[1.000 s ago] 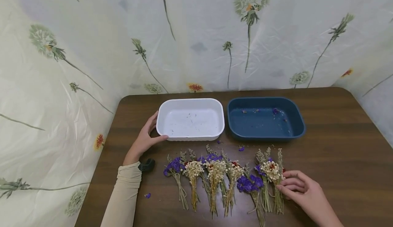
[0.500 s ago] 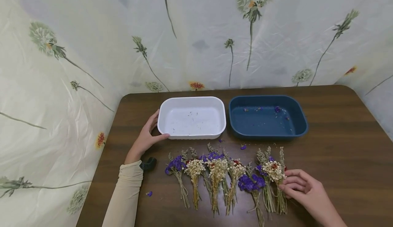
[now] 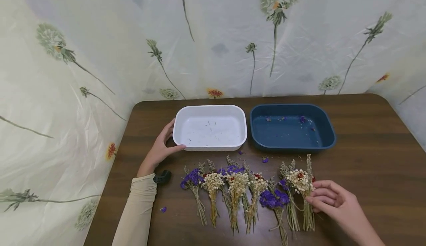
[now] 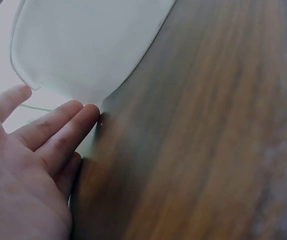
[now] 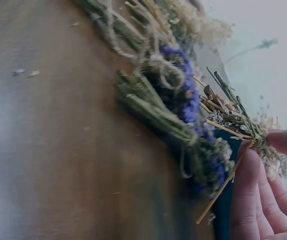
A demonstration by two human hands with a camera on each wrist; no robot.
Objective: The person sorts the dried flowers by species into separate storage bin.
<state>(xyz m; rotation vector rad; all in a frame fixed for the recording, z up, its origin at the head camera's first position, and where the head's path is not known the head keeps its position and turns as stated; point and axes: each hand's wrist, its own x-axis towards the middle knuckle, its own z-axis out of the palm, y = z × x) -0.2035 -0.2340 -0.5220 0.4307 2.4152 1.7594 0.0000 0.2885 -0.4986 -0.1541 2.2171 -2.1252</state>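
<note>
Closest to us, a pale sleeve (image 3: pixel 137 211) covers the left forearm, with a small dark object (image 3: pixel 162 177) just beside its cuff and a loose purple petal (image 3: pixel 163 209) on the brown table (image 3: pixel 369 146) near it. Across from it we see the right hand (image 3: pixel 336 201), its thumb and fingers pinching a cream bouquet (image 3: pixel 300 182) at the right end of the row; in the right wrist view that bunch is held up off the wood, its cut stems pointing past the fingertips. Immediately left of it lies a slim purple bouquet (image 3: pixel 291 209), then a fuller purple bunch (image 3: pixel 273 198) tied with twine. Further left, we find three cream bunches (image 3: pixel 237 185) set close together, purple and grey-green heads showing behind them, and another purple bunch (image 3: pixel 192 177) at the row's left end. A few purple scraps (image 3: pixel 265 160) are scattered beyond the flower heads. Past these, the left hand (image 3: pixel 159 150) rests spread at the white tub (image 3: pixel 199 127), thumb on the near rim and fingers straight against its left side, not clenched. We see crumbs on the floors of both that tub and the blue tub (image 3: pixel 283 137) just beside it. Farthest from us hangs a dandelion-printed covering (image 3: pixel 219 68).
</note>
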